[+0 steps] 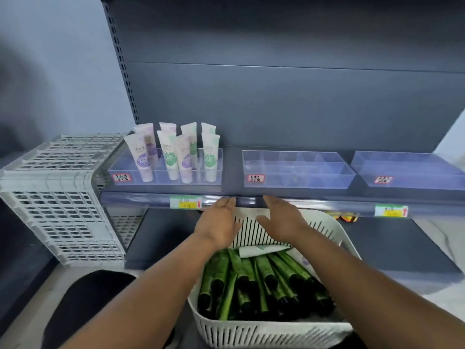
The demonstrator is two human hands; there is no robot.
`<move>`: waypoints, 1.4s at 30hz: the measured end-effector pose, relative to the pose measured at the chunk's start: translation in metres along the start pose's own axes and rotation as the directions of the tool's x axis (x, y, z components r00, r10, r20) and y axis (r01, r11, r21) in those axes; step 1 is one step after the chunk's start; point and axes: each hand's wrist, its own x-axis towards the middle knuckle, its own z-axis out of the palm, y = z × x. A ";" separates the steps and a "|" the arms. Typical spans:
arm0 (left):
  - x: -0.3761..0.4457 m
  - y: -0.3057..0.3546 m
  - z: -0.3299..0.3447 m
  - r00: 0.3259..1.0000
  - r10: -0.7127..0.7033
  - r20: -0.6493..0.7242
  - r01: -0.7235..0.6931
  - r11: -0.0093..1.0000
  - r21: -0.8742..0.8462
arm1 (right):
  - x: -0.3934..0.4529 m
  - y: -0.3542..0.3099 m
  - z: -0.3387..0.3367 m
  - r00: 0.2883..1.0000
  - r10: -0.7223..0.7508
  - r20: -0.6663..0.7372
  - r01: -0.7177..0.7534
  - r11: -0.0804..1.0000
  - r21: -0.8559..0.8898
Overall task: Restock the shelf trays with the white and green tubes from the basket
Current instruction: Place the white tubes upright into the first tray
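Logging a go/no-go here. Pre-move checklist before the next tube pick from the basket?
1. Left hand free: ok, open, holds nothing.
2. Right hand free: ok, open.
3. Basket stocked: ok, green tubes piled, one white tube on top.
4. Middle tray has room: ok, no tubes in it.
5. Left tray has room: cannot tell, several white tubes upright in it.
6. Both hands over basket: ok.

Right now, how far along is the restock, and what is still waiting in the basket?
Done: the left tray holds eight white tubes standing upright. In hand: nothing; both hands, left and right, hover open over the basket. Left: the middle tray and right tray hold no tubes, and a pile of green tubes plus one white tube remain in the basket.
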 end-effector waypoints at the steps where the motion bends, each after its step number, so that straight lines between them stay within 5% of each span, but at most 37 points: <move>1: 0.002 0.004 0.010 1.000 -0.003 0.013 0.003 1.000 0.012 | -0.002 0.009 0.006 1.000 0.023 0.008 -0.023 1.000 0.003; 17: 0.046 0.034 0.150 0.925 0.027 0.379 -0.036 0.999 0.018 | 0.012 0.102 0.111 0.921 0.291 0.258 -0.303 0.953 0.009; 22: 0.056 0.031 0.174 0.929 -0.001 0.371 -0.031 0.996 0.080 | 0.023 0.112 0.127 0.862 0.401 0.310 -0.417 0.909 -0.015; 32: 0.061 0.036 0.166 0.940 -0.023 0.341 0.030 0.999 -0.016 | 0.023 0.117 0.127 0.870 0.427 0.247 -0.426 0.903 -0.059; 37: 0.064 0.030 0.154 0.916 0.042 0.398 -0.064 0.997 0.041 | 0.024 0.109 0.116 0.861 0.429 0.274 -0.431 0.901 -0.054; 42: 0.051 0.028 0.141 0.927 0.144 0.347 -0.094 0.983 -0.157 | 0.023 0.097 0.101 0.890 0.358 0.283 -0.397 0.913 0.092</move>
